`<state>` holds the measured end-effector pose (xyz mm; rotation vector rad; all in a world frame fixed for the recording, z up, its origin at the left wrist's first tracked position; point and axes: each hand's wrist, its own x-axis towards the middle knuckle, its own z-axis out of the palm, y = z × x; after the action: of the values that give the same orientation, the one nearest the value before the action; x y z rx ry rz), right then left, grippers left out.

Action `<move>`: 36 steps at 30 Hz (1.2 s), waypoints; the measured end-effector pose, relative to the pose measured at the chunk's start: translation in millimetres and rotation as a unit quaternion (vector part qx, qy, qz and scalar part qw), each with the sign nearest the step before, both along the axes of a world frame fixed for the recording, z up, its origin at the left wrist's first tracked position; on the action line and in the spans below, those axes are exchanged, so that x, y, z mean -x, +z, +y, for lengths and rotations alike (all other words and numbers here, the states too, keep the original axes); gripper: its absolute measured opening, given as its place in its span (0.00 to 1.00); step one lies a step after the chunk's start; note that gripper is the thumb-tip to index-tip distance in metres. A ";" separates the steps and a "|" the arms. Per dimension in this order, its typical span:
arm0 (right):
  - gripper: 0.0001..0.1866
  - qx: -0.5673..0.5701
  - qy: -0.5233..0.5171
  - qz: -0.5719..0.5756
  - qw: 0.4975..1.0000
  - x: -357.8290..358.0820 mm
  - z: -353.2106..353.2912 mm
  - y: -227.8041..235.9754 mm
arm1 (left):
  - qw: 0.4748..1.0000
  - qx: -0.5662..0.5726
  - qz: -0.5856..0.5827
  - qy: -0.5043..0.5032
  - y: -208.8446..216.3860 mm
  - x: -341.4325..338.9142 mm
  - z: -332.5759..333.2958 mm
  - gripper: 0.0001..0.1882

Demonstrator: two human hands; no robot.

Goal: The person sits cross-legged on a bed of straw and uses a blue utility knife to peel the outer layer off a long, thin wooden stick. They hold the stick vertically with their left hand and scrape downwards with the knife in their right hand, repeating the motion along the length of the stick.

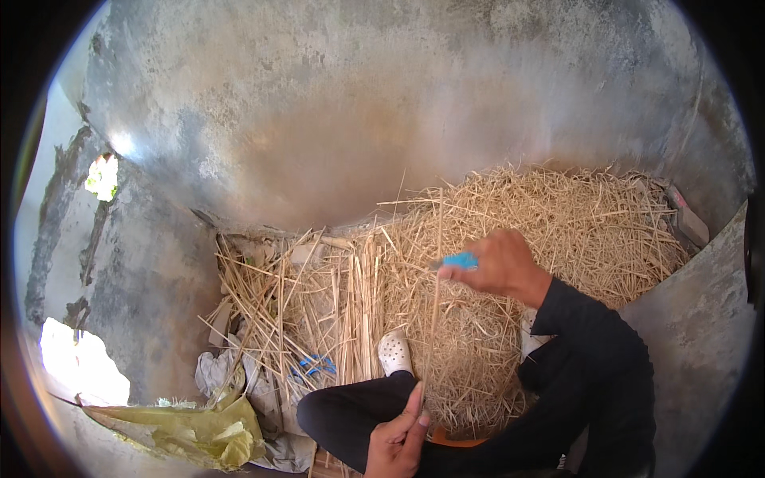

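Observation:
A long, thin pale strip (431,334), apparently of bamboo, stands almost upright in front of me. My left hand (397,442), low in the view, pinches its lower end between thumb and fingers. Higher up, my right hand (504,264) is closed around a blue-handled tool (460,260), probably a small knife. Its short dark tip meets the strip, and my right thumb lies close to the strip too. Motion smears the right hand a little, so the blade's shape is unclear.
Curly shavings (574,231) are heaped against the concrete wall (358,103). Split strips (360,303) lie left of my white clog (394,353), near a blue cord-like thing (317,365). A yellow-green sack (191,434) sits at lower left. A brick (687,217) stands at far right.

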<state>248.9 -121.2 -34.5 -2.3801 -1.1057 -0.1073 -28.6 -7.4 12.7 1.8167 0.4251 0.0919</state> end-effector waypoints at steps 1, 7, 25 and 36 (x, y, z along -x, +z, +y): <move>0.44 -0.010 -0.005 -0.002 1.000 -5.4 -1.3 -1.2 | 0.999 -0.028 -0.037 -0.018 -19.6 3.5 3.5 0.23; 0.45 -0.024 0.041 -0.046 0.998 20.2 6.4 -3.8 | 0.993 -0.057 0.103 -0.031 21.0 -4.5 8.4 0.20; 0.45 -0.036 0.020 0.010 0.999 1.6 1.2 -0.6 | 0.991 -0.104 0.060 -0.056 13.1 1.4 13.5 0.19; 0.44 -0.033 -0.054 0.008 0.998 -34.4 -5.2 -16.6 | 0.986 -0.111 0.091 -0.081 17.2 5.9 14.7 0.20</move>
<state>283.4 -126.3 -51.1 -2.3769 -0.9529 -0.1599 -34.5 7.3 29.9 2.0821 0.4049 -0.1456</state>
